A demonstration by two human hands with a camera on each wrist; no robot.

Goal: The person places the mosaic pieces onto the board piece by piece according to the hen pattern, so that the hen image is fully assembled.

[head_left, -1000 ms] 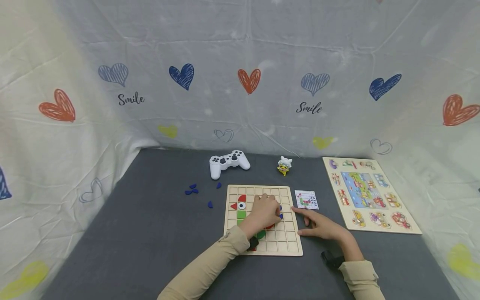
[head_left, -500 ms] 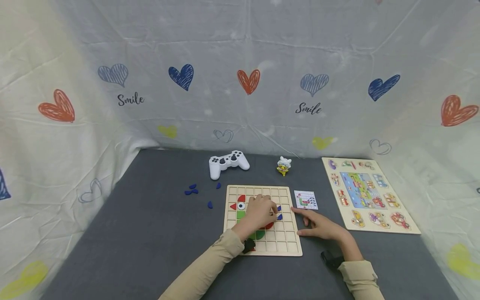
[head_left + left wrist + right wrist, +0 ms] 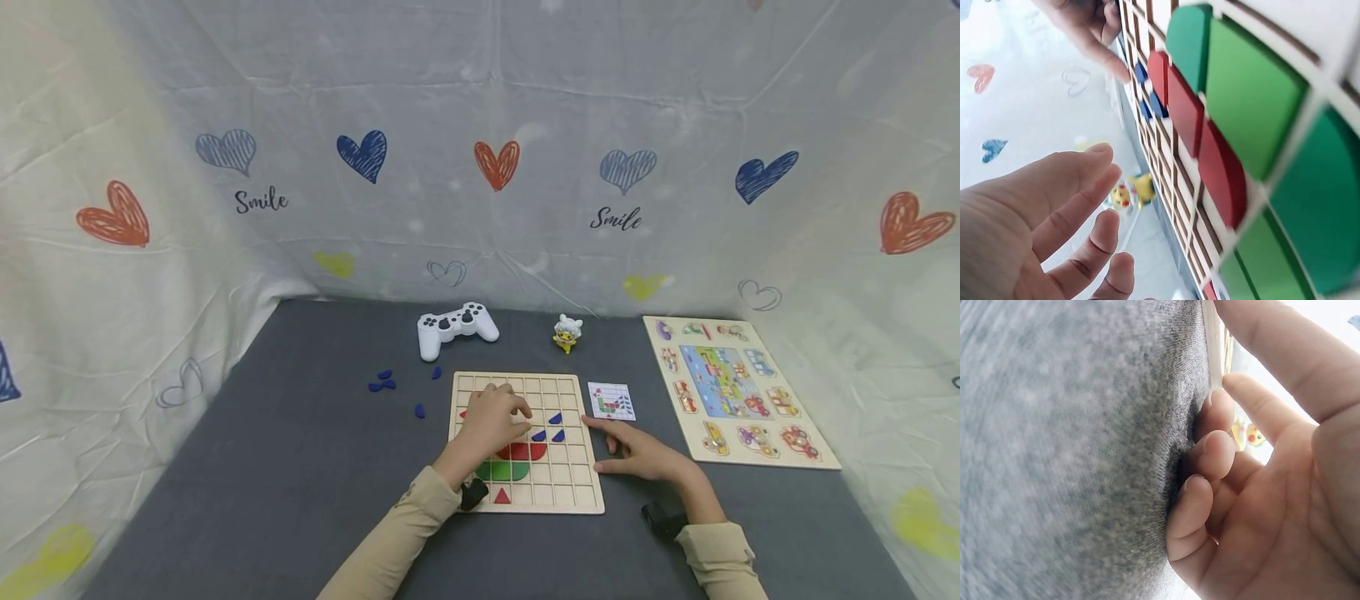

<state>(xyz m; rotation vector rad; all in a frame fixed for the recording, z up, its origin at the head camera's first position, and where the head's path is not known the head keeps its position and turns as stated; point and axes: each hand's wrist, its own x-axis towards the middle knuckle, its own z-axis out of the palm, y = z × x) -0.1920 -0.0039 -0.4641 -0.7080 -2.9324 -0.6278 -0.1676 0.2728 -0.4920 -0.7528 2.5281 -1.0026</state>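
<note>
The wooden grid board (image 3: pixel 573 493) lies on the dark cloth, its left part covered by my left hand (image 3: pixel 489 421). That hand is above the board with fingers loosely bent, and the left wrist view shows nothing between thumb and fingertips (image 3: pixel 1105 231). Right of it, three blue leaf-shaped pieces (image 3: pixel 555 418) sit in the cells. Below are a row of red pieces (image 3: pixel 522 452), green pieces (image 3: pixel 502 472) and a red triangle (image 3: pixel 502 497). My right hand (image 3: pixel 641 454) touches the board's right edge with thumb and index finger; its other fingers are curled against the cloth.
Several loose blue pieces (image 3: pixel 420 411) lie left of the board. A white game controller (image 3: pixel 457 327) and a small yellow-and-white figurine (image 3: pixel 567 333) stand behind it. Beside the right edge is a printed pattern card (image 3: pixel 612 401), and farther right a picture puzzle board (image 3: pixel 738 392).
My left hand has moved left and slightly towards me across the board, away from the blue pieces, uncovering them and the red row. My right hand has stayed at the board's edge.
</note>
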